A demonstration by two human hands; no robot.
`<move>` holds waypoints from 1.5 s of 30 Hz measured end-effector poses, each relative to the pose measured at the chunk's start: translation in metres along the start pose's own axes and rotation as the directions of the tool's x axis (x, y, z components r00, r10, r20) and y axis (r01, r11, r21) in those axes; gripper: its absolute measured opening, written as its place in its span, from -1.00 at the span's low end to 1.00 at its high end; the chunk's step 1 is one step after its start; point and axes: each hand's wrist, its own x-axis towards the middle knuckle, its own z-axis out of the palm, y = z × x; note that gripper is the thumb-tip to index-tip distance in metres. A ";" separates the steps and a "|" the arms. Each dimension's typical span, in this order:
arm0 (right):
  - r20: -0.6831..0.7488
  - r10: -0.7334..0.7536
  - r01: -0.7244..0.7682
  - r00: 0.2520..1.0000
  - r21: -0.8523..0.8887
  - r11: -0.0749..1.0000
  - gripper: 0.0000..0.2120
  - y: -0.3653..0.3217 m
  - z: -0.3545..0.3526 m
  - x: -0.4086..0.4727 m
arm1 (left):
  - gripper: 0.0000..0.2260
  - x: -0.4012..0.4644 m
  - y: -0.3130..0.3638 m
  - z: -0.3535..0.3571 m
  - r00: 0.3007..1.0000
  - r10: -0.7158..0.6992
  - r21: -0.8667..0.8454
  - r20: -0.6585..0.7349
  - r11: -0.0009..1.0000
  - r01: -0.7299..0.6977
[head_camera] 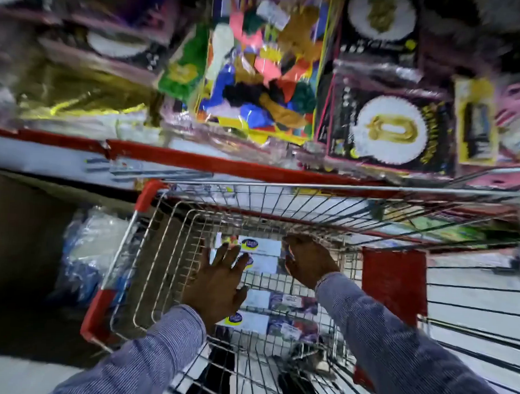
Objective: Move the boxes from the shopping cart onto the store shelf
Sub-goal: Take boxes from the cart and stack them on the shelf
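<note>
A: Both hands were down in the shopping cart (151,231), left hand (220,281) spread wide, right hand (308,262) cupped open, neither holding anything yet.

B: Plenty left, I'd judge. White boxes (261,246) lay flat on the cart floor between the hands, more at six o'clock.

A: Their long axes ran nine to three, logo ends toward nine. The store shelf (212,162) waited at twelve.
</note>
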 end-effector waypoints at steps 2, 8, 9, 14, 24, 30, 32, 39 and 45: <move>0.056 -0.030 0.029 0.998 0.012 1.000 -0.49 0.005 0.026 0.030 | -0.47 0.015 -0.010 0.025 1.000 0.030 -0.013 0.005 0.999 -0.029; 0.176 -0.089 0.103 0.980 -0.075 0.992 -0.42 0.015 0.065 0.083 | -0.53 0.041 -0.024 0.064 0.993 0.111 0.032 0.043 0.993 -0.112; 0.202 -0.093 0.112 0.975 -0.084 0.990 -0.41 0.017 0.067 0.088 | -0.53 0.044 -0.026 0.066 0.991 0.129 0.030 0.045 0.991 -0.131; 0.270 -0.162 0.200 0.949 -0.121 0.972 -0.39 0.025 0.058 0.103 | -0.62 0.054 -0.025 0.065 0.974 0.214 0.007 0.067 0.977 -0.215; 0.060 -0.154 0.163 0.986 -0.222 0.961 -0.44 0.035 0.045 0.092 | -0.44 0.095 -0.011 0.101 0.979 0.131 0.123 0.156 0.981 -0.150; 0.000 -0.204 0.197 0.979 -0.245 0.949 -0.45 0.026 0.013 0.064 | -0.67 0.096 -0.006 0.082 0.985 0.112 0.101 0.131 0.987 -0.125; -0.028 -0.220 0.207 0.975 -0.236 0.949 -0.43 0.020 -0.007 0.048 | -0.63 0.086 -0.004 0.064 0.982 0.126 0.077 0.143 0.987 -0.138; -0.063 -0.293 0.283 0.954 -0.138 0.949 -0.43 -0.009 -0.125 -0.026 | -0.57 0.010 0.017 -0.089 0.989 0.150 -0.038 0.017 0.988 -0.149; -0.158 -0.365 0.334 0.918 -0.193 0.923 -0.50 -0.050 -0.258 -0.110 | -0.41 -0.047 0.038 -0.231 0.963 0.155 0.089 -0.220 0.986 -0.139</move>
